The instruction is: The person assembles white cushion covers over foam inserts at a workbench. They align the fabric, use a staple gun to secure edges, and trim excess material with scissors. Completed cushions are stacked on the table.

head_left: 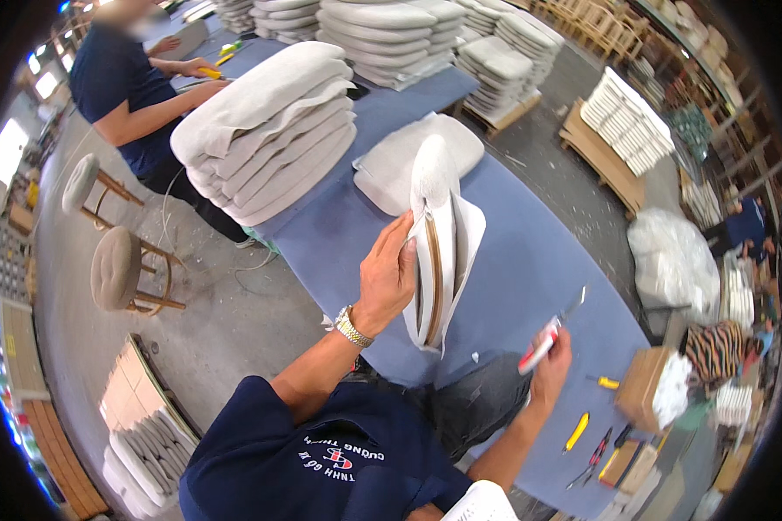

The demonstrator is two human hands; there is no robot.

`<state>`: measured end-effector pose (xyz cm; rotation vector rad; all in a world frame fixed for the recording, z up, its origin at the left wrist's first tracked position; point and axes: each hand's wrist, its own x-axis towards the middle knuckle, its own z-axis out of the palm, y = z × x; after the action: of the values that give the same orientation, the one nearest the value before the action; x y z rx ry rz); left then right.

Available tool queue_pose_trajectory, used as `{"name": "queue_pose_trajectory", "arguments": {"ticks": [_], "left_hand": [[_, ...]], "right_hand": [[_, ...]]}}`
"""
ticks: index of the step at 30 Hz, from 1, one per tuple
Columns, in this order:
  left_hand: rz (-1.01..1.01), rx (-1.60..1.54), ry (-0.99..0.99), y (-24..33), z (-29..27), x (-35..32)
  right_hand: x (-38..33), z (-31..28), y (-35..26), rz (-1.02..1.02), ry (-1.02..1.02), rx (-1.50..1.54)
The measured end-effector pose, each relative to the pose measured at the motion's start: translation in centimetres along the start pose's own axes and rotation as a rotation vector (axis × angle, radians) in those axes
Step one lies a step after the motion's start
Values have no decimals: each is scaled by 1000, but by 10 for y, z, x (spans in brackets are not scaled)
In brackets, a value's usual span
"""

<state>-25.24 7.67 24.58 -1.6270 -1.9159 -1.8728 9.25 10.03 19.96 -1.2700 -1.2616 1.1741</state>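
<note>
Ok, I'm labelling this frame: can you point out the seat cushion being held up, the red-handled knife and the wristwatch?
seat cushion (439, 252): head view, on its white upturned edge.
red-handled knife (540, 345): head view, on the red handle in the right hand.
wristwatch (354, 327): head view, on the metal band at the left wrist.

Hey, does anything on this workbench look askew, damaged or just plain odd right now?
Nothing looks damaged or spilled. The left hand holds a white seat cushion up on edge, its cover gaping open along one side. The right hand holds a red-handled utility knife blade-up over the blue table.
</note>
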Motion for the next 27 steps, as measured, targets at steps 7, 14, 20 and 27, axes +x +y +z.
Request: {"name": "queue_pose_trajectory", "arguments": {"ticks": [7,14,20,27], "left_hand": [[-34,-187,-48,5,2,-5],[-658,-479,-126,-45,38,-80],[-684,-248,-514,-3,-25,-44],[-725,-87,-592,-71,31,-125]], "right_hand": [[30,165,-79,-359,-204,-249],[23,178,16,-235,-181,-192],[-3,181,-42,-210,-105,-435],[1,154,61,-30,-195,-629]]}}
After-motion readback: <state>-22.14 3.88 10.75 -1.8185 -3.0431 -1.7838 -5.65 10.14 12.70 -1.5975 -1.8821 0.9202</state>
